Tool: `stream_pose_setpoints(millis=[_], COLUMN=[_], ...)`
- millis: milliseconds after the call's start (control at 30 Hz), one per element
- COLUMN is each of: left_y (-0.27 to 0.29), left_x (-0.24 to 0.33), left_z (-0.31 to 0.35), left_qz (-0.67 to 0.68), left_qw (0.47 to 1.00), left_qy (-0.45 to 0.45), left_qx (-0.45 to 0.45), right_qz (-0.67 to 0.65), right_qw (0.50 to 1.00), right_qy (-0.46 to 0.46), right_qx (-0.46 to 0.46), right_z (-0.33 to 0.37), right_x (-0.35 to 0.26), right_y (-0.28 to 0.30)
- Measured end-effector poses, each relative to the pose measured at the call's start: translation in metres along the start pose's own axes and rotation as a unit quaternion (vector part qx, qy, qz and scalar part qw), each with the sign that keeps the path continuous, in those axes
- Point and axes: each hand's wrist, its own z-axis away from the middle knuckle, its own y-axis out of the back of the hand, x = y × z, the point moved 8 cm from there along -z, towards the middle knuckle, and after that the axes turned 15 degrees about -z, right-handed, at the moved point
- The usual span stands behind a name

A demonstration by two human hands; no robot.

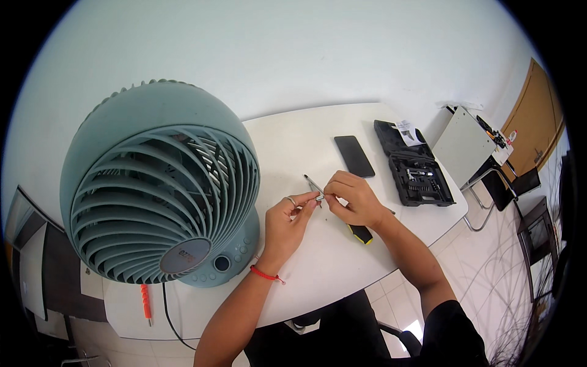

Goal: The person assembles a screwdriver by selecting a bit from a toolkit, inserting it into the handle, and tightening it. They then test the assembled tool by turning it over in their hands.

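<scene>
Both my hands meet over the middle of the white table [333, 263]. Between the thumb and fingers of my left hand [284, 229] is a small silver metal cylinder [319, 198]. My right hand [354, 199] is closed at its other end, fingertips pinched against it; what else they grip is hidden. Under the right hand a thin metal shaft [313, 183] with a dark tip shows, in line with a black and yellow handle [361, 233] by the wrist. They look like one screwdriver, its middle covered.
A large green fan [165, 183] stands at the left, its cable [168, 312] running off the front edge. Beside its base lies an orange-handled screwdriver [145, 303]. Beyond my right hand are a black phone [354, 156] and an open black toolkit case [400, 177] with bits.
</scene>
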Motion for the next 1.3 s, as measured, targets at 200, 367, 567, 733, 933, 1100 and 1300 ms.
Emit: stream_pose_setpoints(millis=[200, 367, 567, 733, 933, 1100, 1300], left_y=[0.002, 0.005, 0.008, 0.012, 0.016, 0.017, 0.018], left_x=[0.005, 0.003, 0.011, 0.025, 0.029, 0.030, 0.036], left_z=[0.001, 0.000, 0.000, 0.000, 0.001, 0.002, 0.004], left_qz=[-0.022, -0.041, -0.067, -0.112, -0.136, -0.149, -0.173], left_qw=[1.000, 0.999, 0.997, 0.991, 0.986, 0.982, 0.975], left_qy=[0.005, -0.014, -0.018, -0.062, -0.075, -0.084, -0.094], left_qx=[0.001, 0.017, 0.021, 0.042, 0.061, 0.075, 0.100], right_qz=[-0.025, -0.049, -0.093, -0.123, -0.156, -0.173, -0.211], right_qw=[0.999, 0.997, 0.990, 0.979, 0.968, 0.961, 0.944], right_qy=[-0.021, -0.058, -0.106, -0.158, -0.190, -0.208, -0.239], right_qx=[-0.005, 0.010, 0.011, 0.019, 0.040, 0.065, 0.081], right_z=[0.001, 0.003, 0.005, 0.008, 0.013, 0.015, 0.020], right_x=[0.005, 0.009, 0.018, 0.026, 0.034, 0.037, 0.044], right_y=[-0.002, -0.004, -0.004, -0.003, -0.008, -0.010, -0.013])
